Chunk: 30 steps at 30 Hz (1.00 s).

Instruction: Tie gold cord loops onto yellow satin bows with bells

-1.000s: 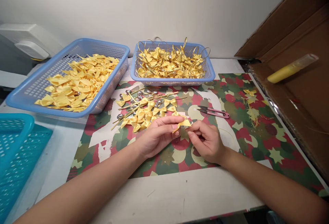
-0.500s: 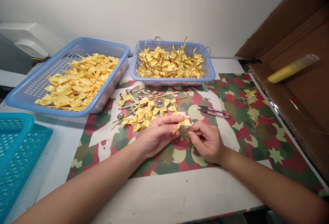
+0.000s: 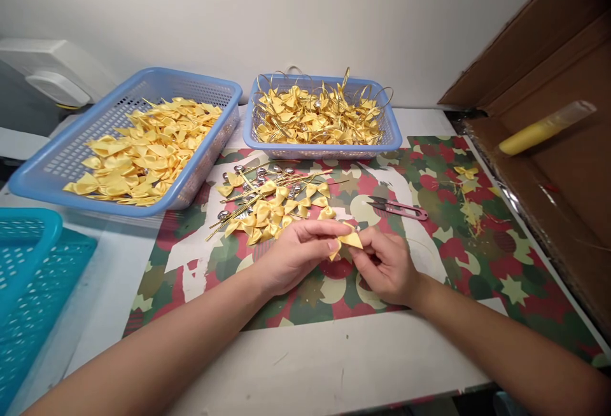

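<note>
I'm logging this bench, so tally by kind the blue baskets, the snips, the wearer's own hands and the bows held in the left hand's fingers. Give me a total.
Blue baskets (left basket, middle basket): 2
Snips: 1
Hands (left hand, right hand): 2
Held yellow bow: 1
Total: 6

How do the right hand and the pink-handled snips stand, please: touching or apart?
Apart: the head view shows a clear gap between the right hand and the snips, lying just beyond it.

The bow point(image 3: 352, 240) looks like satiny cloth, the balls point(image 3: 223, 215) shiny metal, the blue baskets point(image 3: 322, 147) smooth plastic, the box point(image 3: 520, 53) matt cardboard.
</note>
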### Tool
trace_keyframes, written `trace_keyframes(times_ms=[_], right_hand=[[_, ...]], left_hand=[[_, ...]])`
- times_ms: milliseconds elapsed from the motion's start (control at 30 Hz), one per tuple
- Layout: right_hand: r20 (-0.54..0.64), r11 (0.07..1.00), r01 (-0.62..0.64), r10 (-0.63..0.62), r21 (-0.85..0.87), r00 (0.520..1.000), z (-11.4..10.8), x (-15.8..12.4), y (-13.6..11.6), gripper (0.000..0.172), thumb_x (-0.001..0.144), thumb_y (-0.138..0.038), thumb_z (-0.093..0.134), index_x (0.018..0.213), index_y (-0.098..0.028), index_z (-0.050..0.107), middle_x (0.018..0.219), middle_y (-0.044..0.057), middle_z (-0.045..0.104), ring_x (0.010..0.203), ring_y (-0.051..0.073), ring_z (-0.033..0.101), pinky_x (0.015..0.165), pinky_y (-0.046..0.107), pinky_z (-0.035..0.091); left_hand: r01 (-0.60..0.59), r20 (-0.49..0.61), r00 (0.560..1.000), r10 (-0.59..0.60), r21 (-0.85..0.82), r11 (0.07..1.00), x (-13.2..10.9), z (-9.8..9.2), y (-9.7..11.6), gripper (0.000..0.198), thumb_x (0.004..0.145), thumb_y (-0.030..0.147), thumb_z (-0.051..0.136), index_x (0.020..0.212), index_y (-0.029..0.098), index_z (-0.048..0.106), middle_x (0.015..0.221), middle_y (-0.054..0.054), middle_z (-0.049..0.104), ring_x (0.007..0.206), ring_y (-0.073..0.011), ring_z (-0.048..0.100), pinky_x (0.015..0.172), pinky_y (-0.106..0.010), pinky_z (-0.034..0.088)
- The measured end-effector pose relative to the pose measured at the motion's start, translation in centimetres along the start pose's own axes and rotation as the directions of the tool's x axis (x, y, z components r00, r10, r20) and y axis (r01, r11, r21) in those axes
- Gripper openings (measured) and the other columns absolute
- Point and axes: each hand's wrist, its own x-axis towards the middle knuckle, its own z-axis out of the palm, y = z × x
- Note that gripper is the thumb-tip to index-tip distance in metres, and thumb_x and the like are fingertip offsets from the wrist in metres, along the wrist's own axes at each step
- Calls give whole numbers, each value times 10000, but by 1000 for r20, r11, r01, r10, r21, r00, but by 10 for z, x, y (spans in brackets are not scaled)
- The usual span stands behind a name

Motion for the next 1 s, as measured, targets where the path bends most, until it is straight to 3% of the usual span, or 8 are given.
trace_keyframes(times_ms=[367,633,733,833,900,1000], right_hand=[[17,996,-75,74,43,997,0,0,-2,172,873,-72,446,790,-219,416,469,-98,381,363,58,335,381,196,265],[-41,997,-76,76,-13,996,0,1,-2,145,848,-89,498,782,-211,454,499,-91,364,400,61,311,393,188,271],[-81,995,-40,32,-95,996,0,5,-2,134,847,-104,543,767,-200,497,544,-56,450,472,85,405,460,202,351],[-102,993,9,-21,-121,995,0,8,-1,121,864,-87,537,803,-188,567,690,17,596,663,140,553,620,259,457],[-120,991,15,-31,-133,992,1,8,0,147,858,-63,533,839,-189,605,757,40,639,739,164,583,685,303,476],[-141,992,-1,-17,-130,990,2,7,1,161,856,-60,550,855,-199,632,762,36,653,718,161,585,669,311,479]], left_hand=[[24,37,999,-21,-59,998,-1,4,1,230,614,178,832,841,171,792,687,-12,679,597,-74,531,622,-217,421],[-14,14,1000,15,-87,996,1,0,-3,212,640,170,818,849,183,786,872,-35,742,782,-126,622,753,-236,462],[-34,14,999,35,-72,997,2,1,-4,210,634,166,823,839,192,786,886,-26,750,830,-132,627,811,-250,454],[-31,-11,999,30,-58,998,2,0,-4,215,627,169,832,836,193,787,872,-22,754,805,-117,621,810,-247,447],[-34,-42,999,31,-54,998,2,0,-4,226,617,172,839,836,194,788,869,-20,754,794,-111,619,802,-242,446],[-67,-78,995,63,-58,996,2,-1,-5,216,607,171,844,814,202,790,879,-14,755,813,-111,625,806,-236,450]])
